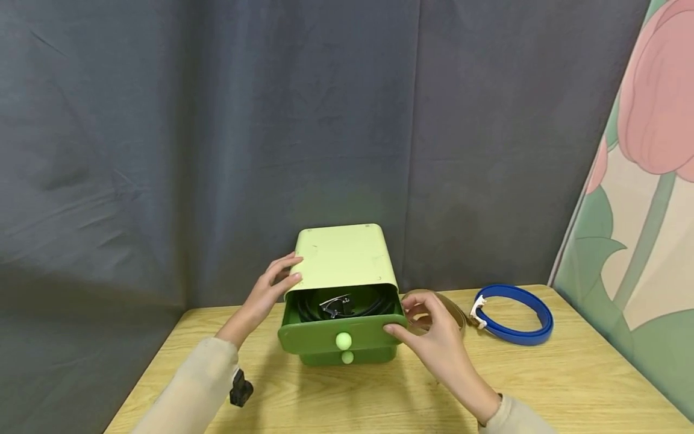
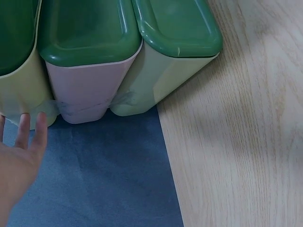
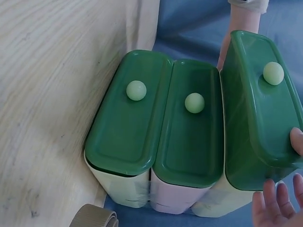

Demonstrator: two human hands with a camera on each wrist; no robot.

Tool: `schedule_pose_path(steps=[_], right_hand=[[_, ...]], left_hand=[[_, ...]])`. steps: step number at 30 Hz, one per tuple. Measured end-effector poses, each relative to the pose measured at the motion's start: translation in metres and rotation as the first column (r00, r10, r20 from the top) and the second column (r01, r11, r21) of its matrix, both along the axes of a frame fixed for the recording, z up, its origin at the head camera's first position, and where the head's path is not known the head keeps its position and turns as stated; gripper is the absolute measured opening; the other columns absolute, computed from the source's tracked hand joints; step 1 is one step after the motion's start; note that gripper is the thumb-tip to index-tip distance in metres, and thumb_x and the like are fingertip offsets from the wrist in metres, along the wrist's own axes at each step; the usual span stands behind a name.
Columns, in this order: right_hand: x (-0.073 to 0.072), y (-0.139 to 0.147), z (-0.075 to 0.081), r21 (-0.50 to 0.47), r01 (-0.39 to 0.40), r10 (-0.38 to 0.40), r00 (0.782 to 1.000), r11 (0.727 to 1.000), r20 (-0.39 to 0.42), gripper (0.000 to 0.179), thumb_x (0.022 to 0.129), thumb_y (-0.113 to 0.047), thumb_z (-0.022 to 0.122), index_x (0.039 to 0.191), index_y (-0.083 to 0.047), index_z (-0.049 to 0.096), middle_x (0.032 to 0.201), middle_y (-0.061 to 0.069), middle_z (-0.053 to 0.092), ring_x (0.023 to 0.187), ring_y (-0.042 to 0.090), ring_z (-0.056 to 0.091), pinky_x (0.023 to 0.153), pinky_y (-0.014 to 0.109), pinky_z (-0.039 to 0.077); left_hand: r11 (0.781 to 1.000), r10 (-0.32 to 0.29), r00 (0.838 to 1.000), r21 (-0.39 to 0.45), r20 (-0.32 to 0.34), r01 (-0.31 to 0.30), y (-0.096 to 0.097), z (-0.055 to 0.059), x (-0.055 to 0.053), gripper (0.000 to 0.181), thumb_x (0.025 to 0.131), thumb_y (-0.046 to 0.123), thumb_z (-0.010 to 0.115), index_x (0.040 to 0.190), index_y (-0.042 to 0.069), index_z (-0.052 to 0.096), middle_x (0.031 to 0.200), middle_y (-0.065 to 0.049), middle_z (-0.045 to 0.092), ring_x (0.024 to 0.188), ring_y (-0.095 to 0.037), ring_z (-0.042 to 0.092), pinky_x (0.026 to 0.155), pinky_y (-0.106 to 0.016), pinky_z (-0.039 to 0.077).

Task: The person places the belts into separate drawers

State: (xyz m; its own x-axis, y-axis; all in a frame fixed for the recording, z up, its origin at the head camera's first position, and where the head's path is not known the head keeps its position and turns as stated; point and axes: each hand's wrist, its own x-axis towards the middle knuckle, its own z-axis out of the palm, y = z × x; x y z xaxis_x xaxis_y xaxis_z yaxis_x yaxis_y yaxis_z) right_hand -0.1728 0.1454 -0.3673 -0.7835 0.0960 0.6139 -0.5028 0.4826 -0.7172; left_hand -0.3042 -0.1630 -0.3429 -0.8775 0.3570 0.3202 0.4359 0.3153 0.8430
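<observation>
A small drawer cabinet (image 1: pixel 341 256) with a pale yellow top stands on the table. Its green top drawer (image 1: pixel 320 339) is pulled out, with a coiled black belt (image 1: pixel 374 308) and its silver buckle inside. My left hand (image 1: pixel 267 289) rests its fingertips on the cabinet's upper left edge. At the drawer's front right corner, my right hand (image 1: pixel 436 331) holds on, thumb on the front face and fingers at the side. The right wrist view shows two lower drawers (image 3: pixel 189 142) pushed in, each with a round pale knob.
Behind my right hand lies a coiled brown belt (image 1: pixel 452 307), partly hidden. Farther right is a coiled blue belt (image 1: pixel 528 334) with a white buckle. A grey curtain (image 1: pixel 325 120) hangs behind the wooden table (image 1: pixel 575 386); a flower-printed panel (image 1: pixel 650 241) borders the right.
</observation>
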Motion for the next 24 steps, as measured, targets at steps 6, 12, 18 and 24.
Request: schedule_pose_path(steps=[6,12,18,24], right_hand=[[-0.008,-0.003,-0.001,-0.018,0.043,-0.042,0.998,0.999,0.038,0.045,0.072,-0.015,0.090,0.108,-0.011,0.063,0.100,-0.001,0.061,0.090,0.020,0.061,0.075,0.032,0.052],[-0.017,-0.004,0.001,-0.048,0.046,-0.042,0.997,0.998,0.070,0.046,0.075,-0.018,0.089,0.111,-0.009,0.061,0.100,0.003,0.059,0.091,0.018,0.059,0.076,0.035,0.051],[-0.028,-0.006,0.002,-0.081,0.050,-0.043,0.995,0.995,0.087,0.046,0.076,-0.013,0.088,0.112,-0.005,0.060,0.105,0.008,0.060,0.090,0.020,0.060,0.076,0.032,0.051],[-0.032,-0.007,-0.002,-0.077,0.077,-0.070,0.993,0.994,0.094,0.044,0.077,-0.015,0.087,0.111,-0.006,0.061,0.105,0.011,0.060,0.087,0.018,0.058,0.076,0.033,0.050]], left_hand=[[1.000,0.006,1.000,0.017,-0.001,-0.006,0.000,-0.002,0.000,0.047,0.102,0.029,0.055,0.146,0.012,0.049,0.160,-0.006,0.027,0.134,-0.032,0.037,0.109,-0.055,0.031],[1.000,-0.002,1.000,0.030,-0.018,0.003,0.001,0.001,0.003,0.048,0.103,0.027,0.054,0.147,0.010,0.048,0.160,-0.008,0.026,0.134,-0.034,0.037,0.109,-0.055,0.030],[1.000,-0.006,1.000,0.023,-0.023,0.006,0.001,0.003,0.004,0.048,0.103,0.027,0.054,0.147,0.010,0.048,0.160,-0.008,0.026,0.134,-0.034,0.037,0.109,-0.056,0.031],[1.000,-0.012,0.999,0.021,-0.040,0.013,0.001,-0.005,0.004,0.048,0.104,0.033,0.052,0.147,0.012,0.047,0.160,-0.007,0.025,0.136,-0.034,0.036,0.109,-0.055,0.030]])
